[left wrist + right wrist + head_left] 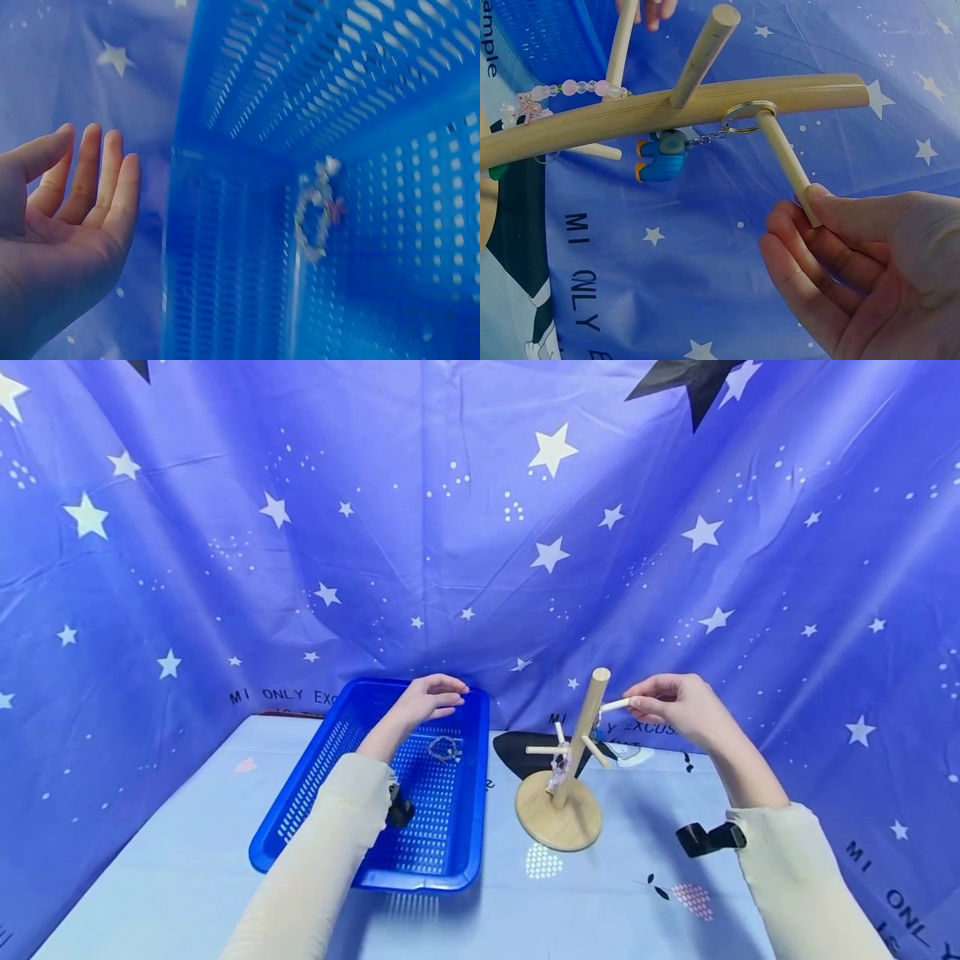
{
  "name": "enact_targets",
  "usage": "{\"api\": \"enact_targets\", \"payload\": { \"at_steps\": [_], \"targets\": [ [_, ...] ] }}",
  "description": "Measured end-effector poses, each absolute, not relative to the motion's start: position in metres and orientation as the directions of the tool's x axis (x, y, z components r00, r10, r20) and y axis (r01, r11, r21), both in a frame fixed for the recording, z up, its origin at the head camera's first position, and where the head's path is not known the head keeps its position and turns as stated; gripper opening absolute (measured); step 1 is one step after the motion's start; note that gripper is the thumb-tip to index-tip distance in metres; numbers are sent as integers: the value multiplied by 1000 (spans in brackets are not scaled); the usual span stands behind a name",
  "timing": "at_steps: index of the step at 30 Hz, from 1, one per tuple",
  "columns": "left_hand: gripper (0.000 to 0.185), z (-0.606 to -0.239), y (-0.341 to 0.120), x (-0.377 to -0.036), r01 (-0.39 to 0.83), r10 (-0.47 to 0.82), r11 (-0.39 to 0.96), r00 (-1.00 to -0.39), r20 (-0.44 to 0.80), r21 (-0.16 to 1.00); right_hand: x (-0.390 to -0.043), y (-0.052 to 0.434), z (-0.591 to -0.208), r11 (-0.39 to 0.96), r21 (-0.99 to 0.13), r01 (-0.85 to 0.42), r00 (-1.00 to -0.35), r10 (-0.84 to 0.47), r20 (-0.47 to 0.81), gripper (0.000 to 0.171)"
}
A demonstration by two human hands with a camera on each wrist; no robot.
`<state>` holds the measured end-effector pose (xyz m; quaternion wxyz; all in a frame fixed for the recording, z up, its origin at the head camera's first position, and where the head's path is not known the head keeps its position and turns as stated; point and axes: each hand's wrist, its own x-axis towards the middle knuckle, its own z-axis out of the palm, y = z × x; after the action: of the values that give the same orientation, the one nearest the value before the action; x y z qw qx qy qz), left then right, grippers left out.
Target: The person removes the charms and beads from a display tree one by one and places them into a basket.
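Note:
Over the far part of the blue basket [480,827], my left hand [426,702] hovers with relaxed fingers and holds nothing. A beaded bracelet [313,221] with a pink charm lies on the basket's floor. My right hand [855,262] pinches the free end of an upper wooden peg [787,161] between thumb and fingers. Round that peg, close to the post, hangs the metal ring of a keychain with a blue figure [662,159]. The wooden stand [588,727] stands upright on its round base. A pink beaded bracelet [570,88] hangs on a lower peg.
To the right of the basket, the stand's round base [562,831] rests on the pale patterned tablecloth [622,893]. A blue star-printed curtain [450,527] hangs behind. Other pegs, such as a lower one [597,752], jut from the post in several directions.

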<state>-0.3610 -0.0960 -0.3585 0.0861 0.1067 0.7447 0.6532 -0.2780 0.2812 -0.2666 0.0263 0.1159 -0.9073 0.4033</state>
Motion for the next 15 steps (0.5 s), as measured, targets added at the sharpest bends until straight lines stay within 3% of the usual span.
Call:
{"api": "enact_targets", "payload": {
  "at_steps": [15],
  "targets": [
    [29, -347, -62, -350, 76, 352, 78, -935, 44, 994, -278, 283, -268, 651, -728, -215, -975, -183, 125, 32]
  ]
}}
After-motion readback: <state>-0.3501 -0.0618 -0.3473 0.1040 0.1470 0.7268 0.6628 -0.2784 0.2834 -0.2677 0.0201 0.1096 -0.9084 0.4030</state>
